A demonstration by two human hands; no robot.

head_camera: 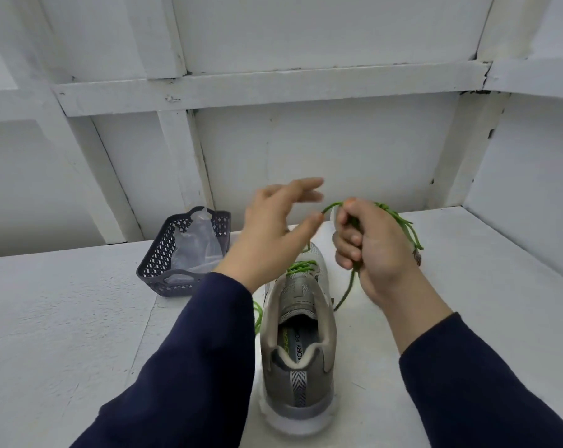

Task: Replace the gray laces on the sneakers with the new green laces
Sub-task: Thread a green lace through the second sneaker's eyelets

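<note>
Clenched right fingers (348, 244) round bright green lace (403, 221), its end dangling; spread left fingers (302, 189), released. Lost gray sneaker (301, 360) toe behind them.

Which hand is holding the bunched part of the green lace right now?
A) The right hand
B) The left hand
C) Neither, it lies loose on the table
A: the right hand has its fingers curled round the bunched green lace above the gray sneaker, while the left hand is beside it with its fingers spread open.
</note>
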